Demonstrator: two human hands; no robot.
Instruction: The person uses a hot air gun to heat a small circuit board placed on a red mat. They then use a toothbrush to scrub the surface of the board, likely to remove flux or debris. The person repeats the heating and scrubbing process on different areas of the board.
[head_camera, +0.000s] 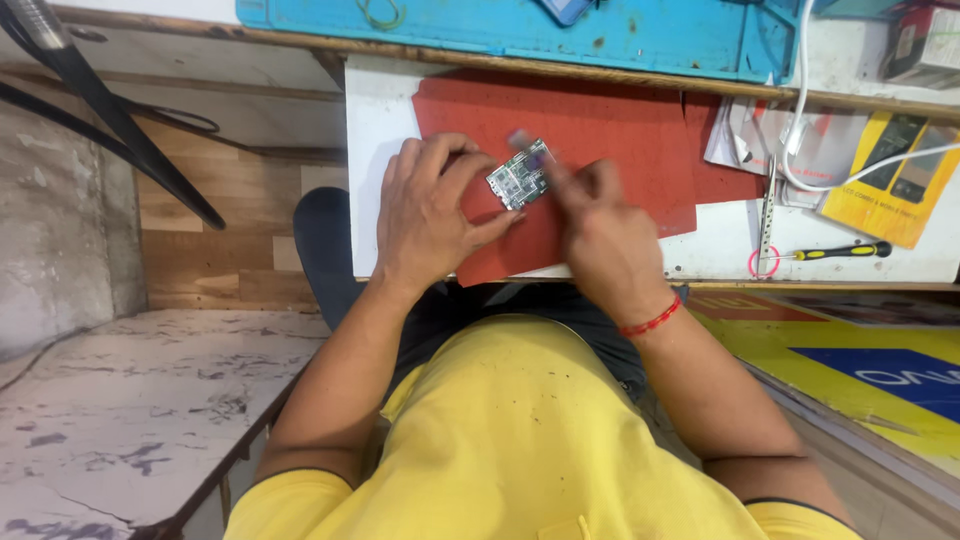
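A small green circuit board (520, 178) with metal shields lies tilted on a red mat (600, 130). My left hand (430, 210) grips the board's left edge between thumb and fingers. My right hand (600, 235) is at the board's right corner, fingers pinched together; a small blurred object shows near the fingertips above the board, too blurred to tell what it is. A red thread bracelet is on my right wrist.
A white worktop (375, 120) carries the mat. To the right lie a yellow-and-black screwdriver (845, 251), a metal ruler (768, 215), a white cable (800, 100) and a yellow box (890, 180). A blue mat (500, 25) lies behind. A black lamp arm (110, 120) crosses the upper left.
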